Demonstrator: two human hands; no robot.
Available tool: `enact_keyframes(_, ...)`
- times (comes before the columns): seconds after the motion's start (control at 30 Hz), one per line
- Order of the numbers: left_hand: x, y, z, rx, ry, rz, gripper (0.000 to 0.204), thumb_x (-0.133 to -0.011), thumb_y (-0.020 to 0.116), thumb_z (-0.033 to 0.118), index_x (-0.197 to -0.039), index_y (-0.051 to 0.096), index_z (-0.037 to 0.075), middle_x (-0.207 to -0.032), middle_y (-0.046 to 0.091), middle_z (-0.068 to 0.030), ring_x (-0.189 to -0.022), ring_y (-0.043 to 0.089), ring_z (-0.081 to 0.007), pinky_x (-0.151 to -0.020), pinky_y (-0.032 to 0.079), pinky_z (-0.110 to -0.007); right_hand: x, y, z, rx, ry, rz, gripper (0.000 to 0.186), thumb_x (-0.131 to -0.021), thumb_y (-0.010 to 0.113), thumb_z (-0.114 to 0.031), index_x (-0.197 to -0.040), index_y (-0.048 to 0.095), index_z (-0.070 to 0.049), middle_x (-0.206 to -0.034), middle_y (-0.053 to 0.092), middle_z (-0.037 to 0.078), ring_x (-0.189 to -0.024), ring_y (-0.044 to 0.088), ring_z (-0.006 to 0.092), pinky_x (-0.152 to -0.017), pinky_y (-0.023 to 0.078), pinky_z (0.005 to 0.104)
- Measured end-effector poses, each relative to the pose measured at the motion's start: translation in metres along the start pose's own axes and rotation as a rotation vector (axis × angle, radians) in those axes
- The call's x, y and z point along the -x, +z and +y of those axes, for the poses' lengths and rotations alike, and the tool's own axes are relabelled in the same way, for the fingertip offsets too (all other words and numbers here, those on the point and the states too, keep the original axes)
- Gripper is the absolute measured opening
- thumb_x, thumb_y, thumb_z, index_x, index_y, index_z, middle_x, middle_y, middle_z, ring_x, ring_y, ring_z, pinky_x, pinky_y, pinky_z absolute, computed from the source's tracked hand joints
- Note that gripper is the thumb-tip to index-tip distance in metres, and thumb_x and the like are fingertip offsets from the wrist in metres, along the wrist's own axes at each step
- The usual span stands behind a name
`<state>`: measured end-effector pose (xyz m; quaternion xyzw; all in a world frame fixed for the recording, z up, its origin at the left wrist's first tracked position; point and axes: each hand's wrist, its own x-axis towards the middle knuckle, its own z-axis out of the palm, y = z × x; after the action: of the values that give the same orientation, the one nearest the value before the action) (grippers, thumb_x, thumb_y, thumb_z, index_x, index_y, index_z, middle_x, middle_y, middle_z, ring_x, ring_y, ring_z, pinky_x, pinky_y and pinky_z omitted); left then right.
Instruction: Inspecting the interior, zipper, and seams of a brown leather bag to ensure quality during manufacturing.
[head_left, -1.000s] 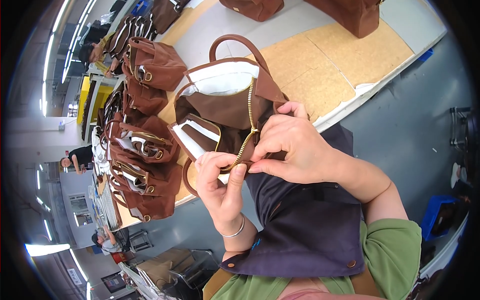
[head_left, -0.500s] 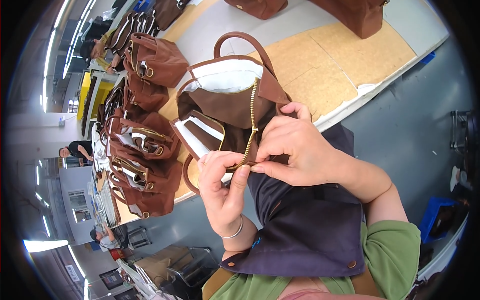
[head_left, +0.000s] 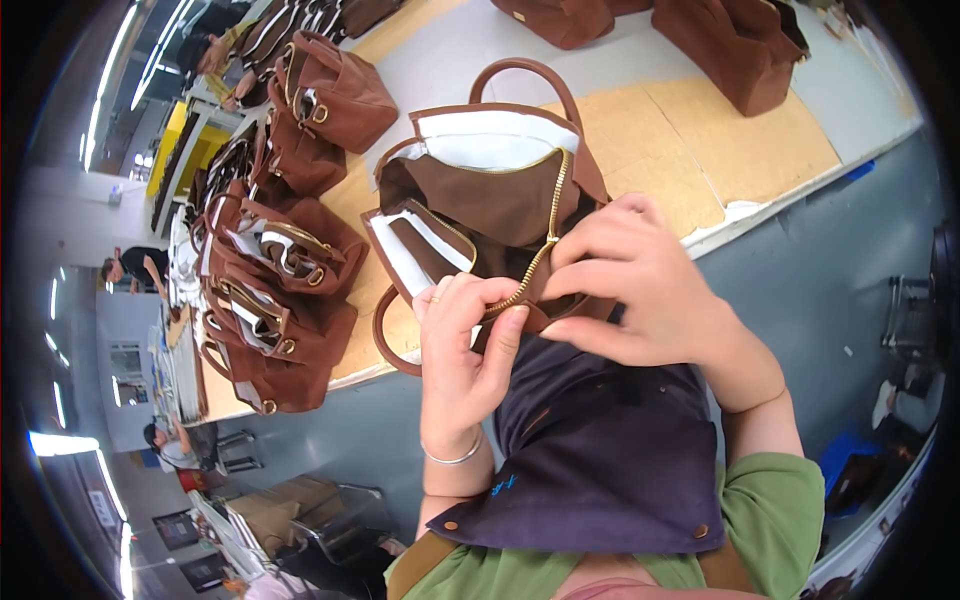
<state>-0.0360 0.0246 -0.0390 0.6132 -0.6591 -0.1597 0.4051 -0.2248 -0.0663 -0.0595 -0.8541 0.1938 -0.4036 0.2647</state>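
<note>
Holding, left: left hand (head_left: 465, 350), thumb and forefinger closed on the rim of the brown handbag (head_left: 488, 205).
Reaching, right: right hand (head_left: 640, 280), thumb and forefinger parted; cannot tell whether a fingertip touches the rim.
Handbag: 1, mouth open, at the near edge of the worktable (head_left: 690, 165), before the apron (head_left: 620, 450); 2 handles visible.
Zip: gold-toned zip (head_left: 562, 185), long axis curving from upper right down toward the left fingertips.
Slider: zip slider (head_left: 553, 240), just left of the right fingertips; the right hand is nearer.
Stock, left: row of brown bags (head_left: 335, 240) on the worktable.
Stock, far side: further brown bags (head_left: 730, 60), well apart from the hands.
</note>
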Motion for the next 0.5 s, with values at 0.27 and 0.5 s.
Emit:
enact_keyframes(0.27, -0.004, -0.057, -0.031, -0.330, 0.216, 0.034, 0.020, -0.073, 0.082, 0.019, -0.087, 0.070, 0.012, -0.082, 0.058, 0.0016, -0.085, 0.053, -0.0196, -0.087, 0.029, -0.036, -0.016, -0.010, 0.008, 0.086, -0.123, -0.154, 0.035, -0.071, 0.082, -0.020, -0.102, 0.069, -0.011, -0.109, 0.062, 0.004, -0.096, 0.057, 0.0267, -0.083, 0.048, 0.0383)
enact_keyframes(0.5, 0.031, -0.044, -0.010, -0.541, 0.285, 0.233, 0.026, -0.075, 0.079, 0.017, -0.098, 0.068, 0.018, -0.097, 0.065, 0.0058, -0.103, 0.057, -0.0162, -0.099, 0.025, -0.041, -0.041, 0.009, -0.001, 0.118, -0.152, -0.329, 0.034, -0.072, 0.079, -0.013, -0.104, 0.068, -0.009, -0.106, 0.064, 0.006, -0.092, 0.062, 0.0274, -0.078, 0.052, 0.0383)
